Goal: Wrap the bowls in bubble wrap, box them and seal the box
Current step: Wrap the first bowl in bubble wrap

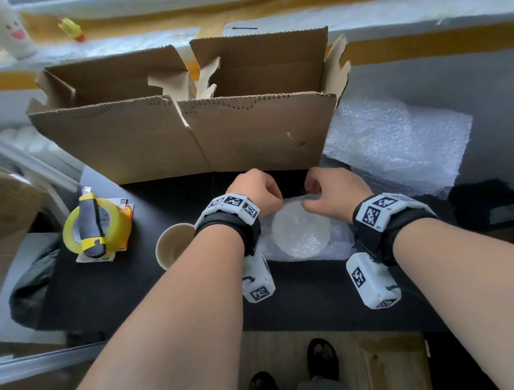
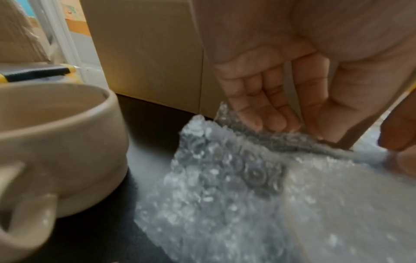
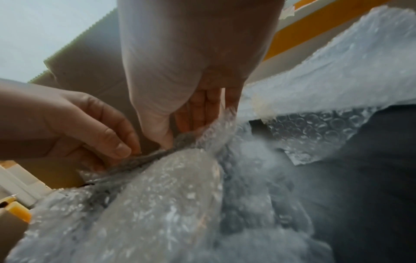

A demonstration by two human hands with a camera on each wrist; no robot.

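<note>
Left hand (image 1: 257,191) and right hand (image 1: 333,191), fingers curled downward, pinch the bubble wrap (image 1: 301,233) edge over the bowl.

Looks like home or small office packing corner: black desk (image 1: 178,300) by window sill, open cardboard box (image 1: 198,137), yellow tape roll (image 1: 118,229) with cutter (image 1: 90,223), bubble wrap sheets (image 1: 404,146), toy duck (image 1: 72,29) on sill.

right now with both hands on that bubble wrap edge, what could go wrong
1. The left hand and right hand only pinch the far edge of the bubble wrap; it could slip free and uncover the covered bowl.
2. The unwrapped beige bowl stands right beside the left wrist, so a sideways move might knock it.
</note>
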